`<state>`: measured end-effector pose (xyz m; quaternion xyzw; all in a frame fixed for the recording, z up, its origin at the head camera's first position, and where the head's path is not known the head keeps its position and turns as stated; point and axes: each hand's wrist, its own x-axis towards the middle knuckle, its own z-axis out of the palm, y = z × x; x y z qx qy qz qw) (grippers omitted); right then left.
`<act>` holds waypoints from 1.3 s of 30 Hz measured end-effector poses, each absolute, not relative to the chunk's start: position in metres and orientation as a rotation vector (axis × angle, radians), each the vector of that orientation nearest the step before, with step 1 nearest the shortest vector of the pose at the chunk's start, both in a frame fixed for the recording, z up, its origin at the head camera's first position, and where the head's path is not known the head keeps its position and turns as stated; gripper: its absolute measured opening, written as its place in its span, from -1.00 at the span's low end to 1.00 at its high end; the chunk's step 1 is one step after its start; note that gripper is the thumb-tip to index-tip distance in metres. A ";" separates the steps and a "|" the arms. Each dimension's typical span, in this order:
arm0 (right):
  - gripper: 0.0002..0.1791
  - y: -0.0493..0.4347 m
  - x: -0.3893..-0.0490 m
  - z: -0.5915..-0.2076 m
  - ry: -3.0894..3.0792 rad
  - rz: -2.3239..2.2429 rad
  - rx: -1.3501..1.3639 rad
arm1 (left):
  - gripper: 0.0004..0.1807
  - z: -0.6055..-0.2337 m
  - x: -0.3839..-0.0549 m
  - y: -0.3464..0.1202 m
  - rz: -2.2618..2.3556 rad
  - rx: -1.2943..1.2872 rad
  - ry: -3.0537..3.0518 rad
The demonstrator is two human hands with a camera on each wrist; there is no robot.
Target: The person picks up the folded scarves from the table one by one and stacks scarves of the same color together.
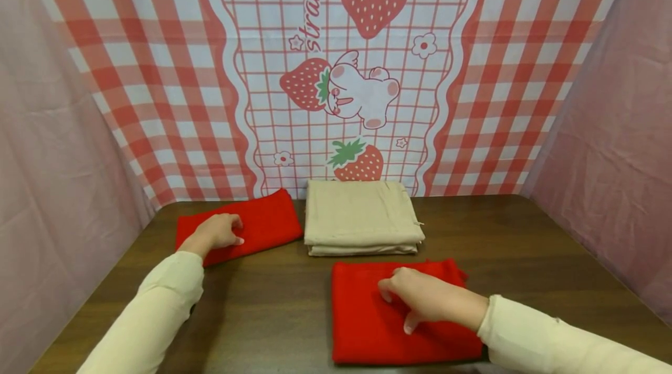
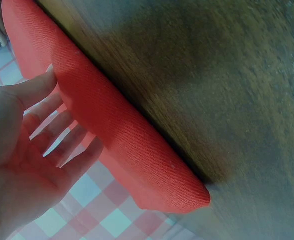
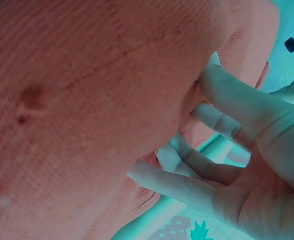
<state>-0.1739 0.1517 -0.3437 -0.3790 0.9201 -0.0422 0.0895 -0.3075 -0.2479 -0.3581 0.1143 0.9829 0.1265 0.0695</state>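
Observation:
A folded red ribbed cloth (image 1: pixel 268 219) lies at the back left of the table, turned at a slant. My left hand (image 1: pixel 217 233) is over it, and in the left wrist view the slightly bent, spread fingers (image 2: pixel 52 131) overlap the cloth. Nearer the front, to the right, is a second folded red cloth (image 1: pixel 362 327), thicker and squarer. On its top my right hand (image 1: pixel 425 295) has loosely bent, spread fingers, their tips right at the knit surface in the right wrist view. Neither hand pinches any fabric.
A folded beige cloth (image 1: pixel 362 216) in thick layers sits at the back middle, between the two red ones. Behind the wooden table (image 1: pixel 262 310) hangs a strawberry-print checked curtain (image 1: pixel 493 100). Pink drapes (image 1: pixel 604 146) close off both sides.

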 end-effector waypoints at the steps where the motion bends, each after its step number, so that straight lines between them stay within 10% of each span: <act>1: -0.48 0.151 -0.174 -0.344 2.741 -0.121 -1.143 | -0.59 -0.358 -0.308 -0.248 0.380 0.344 2.959; 39: -0.46 0.113 -0.179 -0.345 2.752 -0.065 -1.279 | -0.55 -0.356 -0.307 -0.249 0.407 0.325 2.941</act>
